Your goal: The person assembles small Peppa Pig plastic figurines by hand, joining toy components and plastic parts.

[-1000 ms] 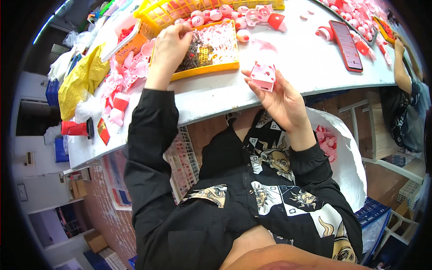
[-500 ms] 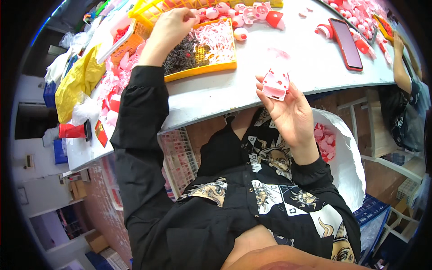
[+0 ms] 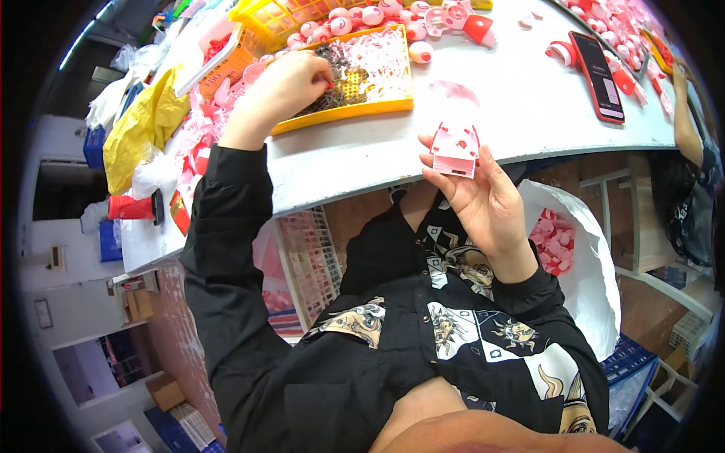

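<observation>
- The pink piece (image 3: 455, 151), boxy and marked with red dots, is up in the right hand (image 3: 487, 208), before the near edge of the worktop (image 3: 521, 113).
- That hand holds it narrowly, thumb along one side and fingers behind and at the other; the palm is turned up.
- The left hand (image 3: 291, 87) reaches over the yellow tray (image 3: 347, 115), fingers curled in and tips pointing down; I cannot tell whether they close on a part.
- Under and around those fingertips lie dark small parts (image 3: 330, 100); pale small parts (image 3: 381, 53) fill the tray's other side.
- The step in hand looks like picking a small part from the tray while the pink piece is held steady.
- As I judge it, the next move calls for a fine pinch on a single part and a clean lift over the tray's rim, the right hand staying still.
- Just beyond the tray lie round pink heads (image 3: 341, 26), beside a yellow crate (image 3: 260, 15).
- A phone (image 3: 599, 79) lies to the right on the worktop; below, a white sack (image 3: 585, 302) holds pink and red pieces (image 3: 553, 241).
</observation>
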Action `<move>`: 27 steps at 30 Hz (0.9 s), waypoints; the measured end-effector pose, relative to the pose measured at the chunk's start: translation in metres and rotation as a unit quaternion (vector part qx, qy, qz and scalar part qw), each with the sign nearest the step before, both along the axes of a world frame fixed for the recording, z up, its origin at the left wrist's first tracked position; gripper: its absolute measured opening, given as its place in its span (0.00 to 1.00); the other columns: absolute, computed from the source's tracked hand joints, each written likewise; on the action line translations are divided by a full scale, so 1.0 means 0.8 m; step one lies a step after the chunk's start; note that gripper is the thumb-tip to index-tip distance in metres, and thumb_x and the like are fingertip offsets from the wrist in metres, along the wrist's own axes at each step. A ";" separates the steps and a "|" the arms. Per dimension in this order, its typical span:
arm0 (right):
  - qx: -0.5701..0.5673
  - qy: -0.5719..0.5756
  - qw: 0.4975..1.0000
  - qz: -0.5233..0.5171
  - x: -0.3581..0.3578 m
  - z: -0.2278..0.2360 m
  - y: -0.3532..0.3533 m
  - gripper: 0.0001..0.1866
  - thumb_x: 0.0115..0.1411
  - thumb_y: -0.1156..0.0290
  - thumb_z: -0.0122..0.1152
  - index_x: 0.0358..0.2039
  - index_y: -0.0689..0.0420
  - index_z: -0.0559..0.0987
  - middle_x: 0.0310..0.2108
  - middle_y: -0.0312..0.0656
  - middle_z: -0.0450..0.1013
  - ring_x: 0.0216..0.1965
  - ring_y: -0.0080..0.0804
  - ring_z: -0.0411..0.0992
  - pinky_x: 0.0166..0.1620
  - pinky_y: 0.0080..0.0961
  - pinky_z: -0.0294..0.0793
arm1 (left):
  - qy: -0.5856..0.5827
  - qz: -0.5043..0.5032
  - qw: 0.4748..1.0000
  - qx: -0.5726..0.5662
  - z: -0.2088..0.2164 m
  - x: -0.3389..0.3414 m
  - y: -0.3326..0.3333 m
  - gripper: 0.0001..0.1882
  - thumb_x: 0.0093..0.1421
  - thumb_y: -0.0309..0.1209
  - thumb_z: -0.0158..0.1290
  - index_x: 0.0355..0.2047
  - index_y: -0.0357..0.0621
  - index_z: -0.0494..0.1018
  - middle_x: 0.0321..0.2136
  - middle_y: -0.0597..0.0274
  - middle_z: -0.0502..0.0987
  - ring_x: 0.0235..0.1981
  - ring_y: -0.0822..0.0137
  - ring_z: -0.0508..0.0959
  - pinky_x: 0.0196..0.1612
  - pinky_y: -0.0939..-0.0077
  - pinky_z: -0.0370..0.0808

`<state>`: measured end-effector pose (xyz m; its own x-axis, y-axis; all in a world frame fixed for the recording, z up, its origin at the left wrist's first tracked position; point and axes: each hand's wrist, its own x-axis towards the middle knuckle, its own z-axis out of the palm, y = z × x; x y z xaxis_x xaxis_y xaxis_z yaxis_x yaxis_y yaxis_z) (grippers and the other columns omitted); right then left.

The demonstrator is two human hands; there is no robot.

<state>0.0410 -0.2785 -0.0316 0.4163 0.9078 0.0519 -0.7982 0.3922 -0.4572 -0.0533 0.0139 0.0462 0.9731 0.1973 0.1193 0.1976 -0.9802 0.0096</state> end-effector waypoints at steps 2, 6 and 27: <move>-0.005 -0.007 1.000 -0.006 0.000 0.000 -0.004 0.25 0.71 0.61 0.35 0.60 0.68 0.59 0.56 0.58 0.64 0.55 0.44 0.68 0.59 0.38 0.68 | 0.054 0.055 0.997 0.004 0.016 -0.010 0.007 0.08 0.53 0.25 0.55 0.34 0.38 0.78 0.31 0.52 0.76 0.35 0.57 0.77 0.41 0.67 0.74; -0.012 -0.011 1.000 -0.024 -0.001 -0.004 -0.010 0.25 0.71 0.61 0.35 0.60 0.68 0.59 0.56 0.58 0.64 0.55 0.43 0.68 0.59 0.38 0.68 | 0.031 0.070 0.996 -0.044 0.018 -0.020 0.008 0.08 0.53 0.26 0.56 0.34 0.37 0.78 0.30 0.52 0.75 0.33 0.56 0.77 0.40 0.68 0.74; -0.015 -0.027 0.999 0.018 -0.021 -0.010 -0.006 0.26 0.71 0.62 0.35 0.63 0.67 0.56 0.57 0.57 0.63 0.55 0.44 0.68 0.59 0.40 0.67 | -0.025 0.072 0.989 -0.125 -0.019 0.003 0.005 0.10 0.53 0.31 0.59 0.32 0.36 0.79 0.26 0.57 0.80 0.29 0.68 0.80 0.36 0.75 0.76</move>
<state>0.0243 -0.2833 -0.0400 0.3800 0.9238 0.0467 -0.7858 0.3490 -0.5106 -0.0509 0.0179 0.0306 0.9270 0.3624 0.0967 0.3276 -0.9078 0.2618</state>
